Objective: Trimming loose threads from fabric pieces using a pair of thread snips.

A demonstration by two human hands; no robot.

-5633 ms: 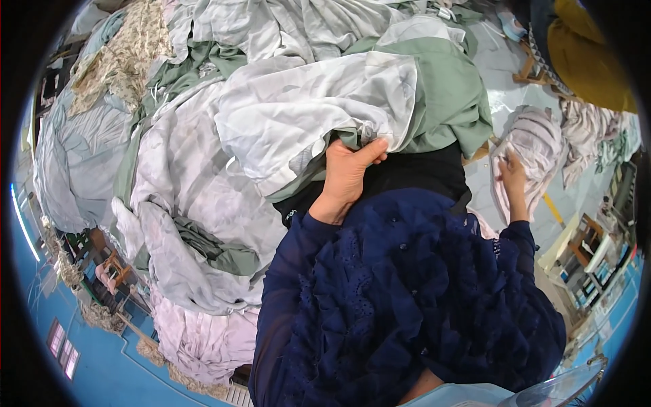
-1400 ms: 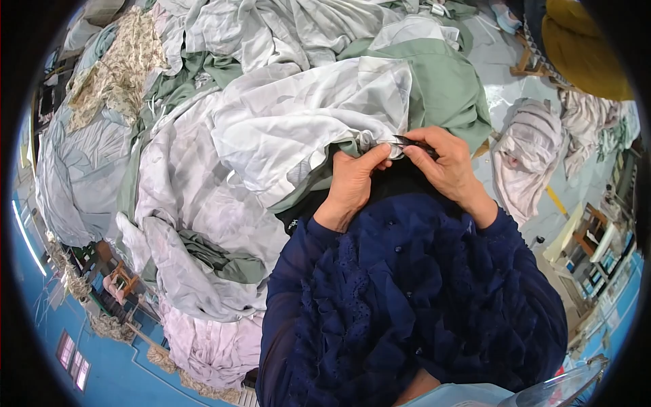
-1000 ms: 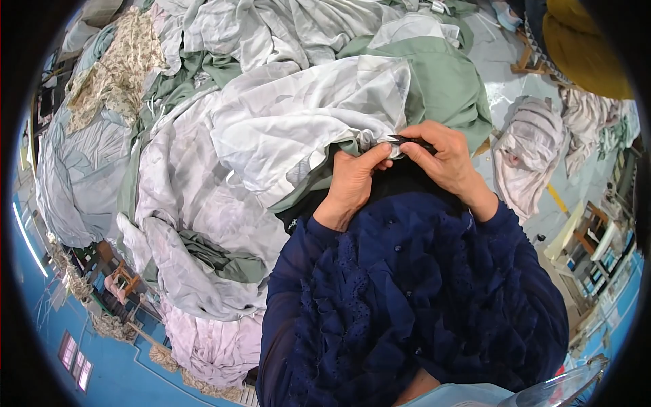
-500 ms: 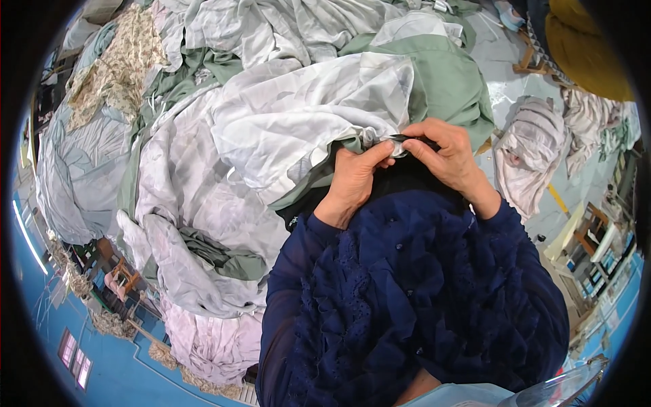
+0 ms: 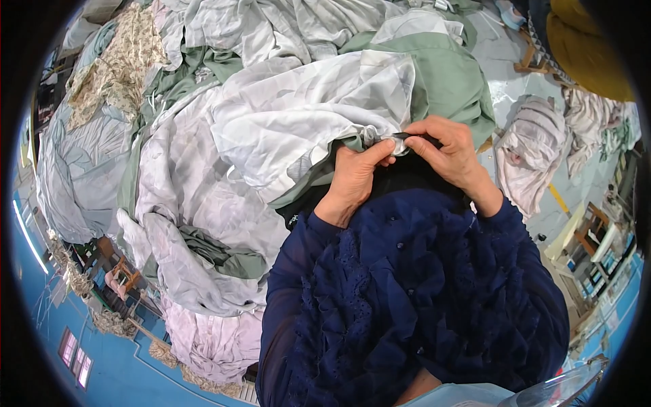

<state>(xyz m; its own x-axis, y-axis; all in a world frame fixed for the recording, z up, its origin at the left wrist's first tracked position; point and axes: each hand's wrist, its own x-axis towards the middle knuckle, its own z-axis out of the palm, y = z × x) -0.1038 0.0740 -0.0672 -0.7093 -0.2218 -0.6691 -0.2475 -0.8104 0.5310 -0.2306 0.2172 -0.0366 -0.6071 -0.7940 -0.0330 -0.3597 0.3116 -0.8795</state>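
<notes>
A large white and pale grey cloth [image 5: 305,112] with sage green backing [image 5: 453,88] lies bunched in front of me. My left hand [image 5: 351,178] is closed on a gathered edge of this cloth, pinching it between thumb and fingers. Just to the right, my right hand [image 5: 453,154] grips a small, slim dark tool [image 5: 401,136], its tip at the pinched edge. Fingers cover most of the tool, so its exact kind is unclear. Black fabric [image 5: 400,178] lies under both hands, across my lap.
Heaped pale cloth [image 5: 271,30] fills the far side, with floral cloth [image 5: 125,61] at far left. Pinkish cloth [image 5: 210,342] lies at lower left. On the grey floor [image 5: 488,47] to the right is a striped cloth bundle [image 5: 532,146], near a wooden frame [image 5: 532,57].
My right hand has shifted slightly to the right, drawing the dark tool's tip back a little. My left hand keeps its pinch in nearly the same place.
</notes>
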